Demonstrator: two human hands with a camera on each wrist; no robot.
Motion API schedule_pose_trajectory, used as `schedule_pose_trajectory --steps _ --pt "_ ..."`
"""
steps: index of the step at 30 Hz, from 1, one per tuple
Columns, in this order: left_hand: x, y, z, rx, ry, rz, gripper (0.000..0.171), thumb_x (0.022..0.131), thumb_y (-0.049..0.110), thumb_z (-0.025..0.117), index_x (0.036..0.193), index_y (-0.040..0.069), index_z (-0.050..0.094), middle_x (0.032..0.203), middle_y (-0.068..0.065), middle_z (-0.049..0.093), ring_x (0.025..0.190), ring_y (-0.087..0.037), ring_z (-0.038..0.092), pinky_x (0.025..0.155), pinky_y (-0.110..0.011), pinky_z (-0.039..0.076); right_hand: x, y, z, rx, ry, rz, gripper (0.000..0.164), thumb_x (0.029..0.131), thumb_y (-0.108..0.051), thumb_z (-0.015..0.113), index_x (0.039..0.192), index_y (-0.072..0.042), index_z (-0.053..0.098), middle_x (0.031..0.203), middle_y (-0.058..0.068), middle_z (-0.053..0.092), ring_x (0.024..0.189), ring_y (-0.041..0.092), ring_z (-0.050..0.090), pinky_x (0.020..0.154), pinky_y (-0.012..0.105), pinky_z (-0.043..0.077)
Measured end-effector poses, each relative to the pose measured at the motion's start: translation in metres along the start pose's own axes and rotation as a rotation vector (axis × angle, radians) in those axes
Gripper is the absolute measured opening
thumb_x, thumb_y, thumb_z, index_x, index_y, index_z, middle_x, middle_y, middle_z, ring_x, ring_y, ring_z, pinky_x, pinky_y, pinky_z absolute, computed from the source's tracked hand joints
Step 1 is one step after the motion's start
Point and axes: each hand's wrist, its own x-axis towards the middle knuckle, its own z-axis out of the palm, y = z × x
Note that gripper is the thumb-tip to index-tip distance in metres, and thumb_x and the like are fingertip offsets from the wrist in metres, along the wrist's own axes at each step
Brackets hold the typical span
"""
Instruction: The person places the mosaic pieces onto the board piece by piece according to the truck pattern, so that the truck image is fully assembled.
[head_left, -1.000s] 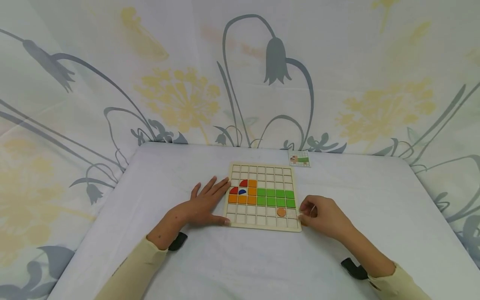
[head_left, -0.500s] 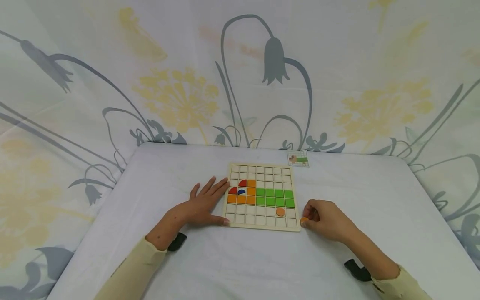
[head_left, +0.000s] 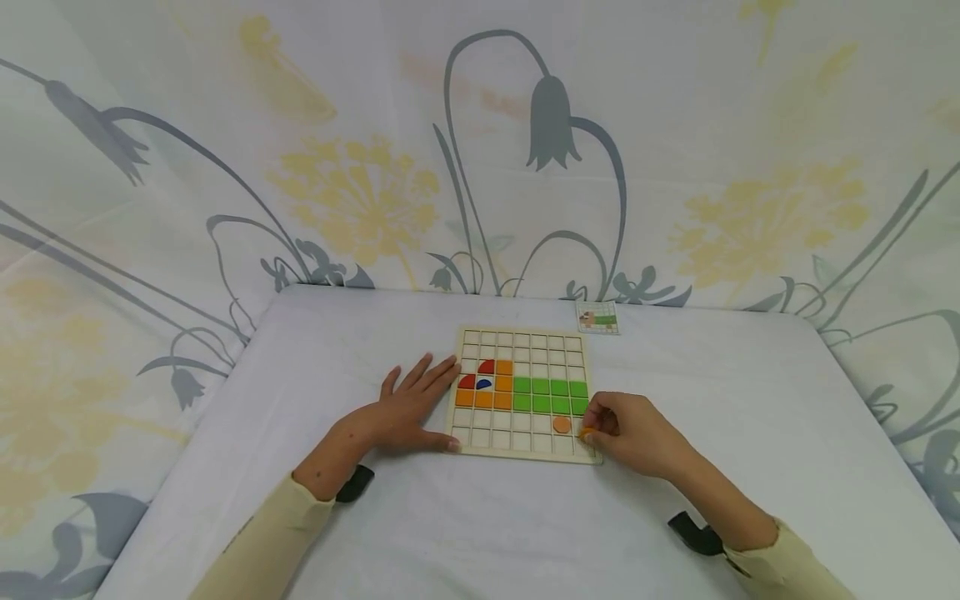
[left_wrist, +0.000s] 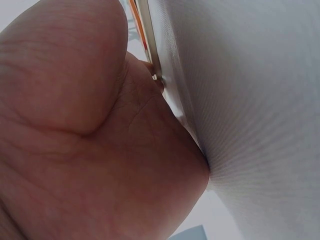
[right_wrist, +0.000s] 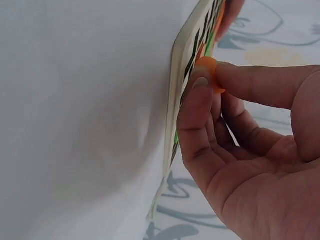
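A square wooden grid board (head_left: 525,347) lies on the white cloth, with green, orange, red and blue pieces set in its cells. My left hand (head_left: 401,417) rests flat at the board's left side, fingers spread, with fingertips and thumb at its edge. Over the board's lower right corner, my right hand (head_left: 633,433) pinches an orange round piece (right_wrist: 209,70) between thumb and fingers. Another orange disc (head_left: 562,425) sits in a cell just left of those fingertips. In the left wrist view, the palm fills much of the picture and hides most of the board.
A small picture card (head_left: 597,317) with a printed coloured grid lies behind the board's far right corner. The white-covered table (head_left: 360,333) meets a flower-patterned cloth backdrop (head_left: 645,125) at its far edge.
My right hand first moved slightly away from the board's right edge, then came left over its lower right corner with the orange piece. My left hand has stayed in place.
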Motion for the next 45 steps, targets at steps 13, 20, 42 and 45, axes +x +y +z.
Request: schedule_pose_trajectory --steps 13,20,42,45 --pt "-0.002 0.001 -0.003 -0.018 0.012 0.018 0.117 0.089 0.066 0.077 0.173 0.022 0.009 0.18 0.004 0.0 0.165 -0.03 -0.012 0.125 -0.069 -0.005 0.034 -0.021 0.019 0.027 0.005 -0.07 0.015 0.094 -0.003 0.078 0.091 -0.012 0.067 0.084 -0.004 0.064 0.077 0.014 0.059 0.069 0.026 0.053" --pt "-0.001 0.002 -0.003 -0.009 0.015 0.018 0.117 0.088 0.066 0.077 0.173 0.021 0.01 0.18 0.004 0.001 0.165 -0.03 -0.011 0.125 -0.069 -0.005 0.05 -0.032 0.027 0.045 0.01 -0.084 0.015 0.093 -0.005 0.08 0.091 -0.013 0.068 0.081 -0.005 0.064 0.074 0.015 0.058 0.067 0.026 0.052" --pt "-0.003 0.0 -0.004 -0.015 0.028 0.053 0.115 0.09 0.066 0.075 0.173 0.019 0.01 0.18 0.003 0.001 0.165 -0.032 -0.01 0.124 -0.071 -0.004 0.09 -0.066 0.064 0.021 0.008 -0.05 0.011 0.094 -0.009 0.081 0.092 -0.012 0.071 0.081 -0.005 0.065 0.074 0.012 0.058 0.069 0.027 0.051" --pt "-0.004 -0.001 -0.004 -0.017 0.025 0.051 0.115 0.091 0.066 0.075 0.173 0.019 0.01 0.18 0.003 0.001 0.165 -0.032 -0.01 0.124 -0.071 -0.004 0.091 -0.069 0.067 0.005 0.02 -0.047 0.012 0.093 -0.009 0.082 0.089 -0.012 0.071 0.079 -0.005 0.064 0.072 0.012 0.057 0.067 0.027 0.051"
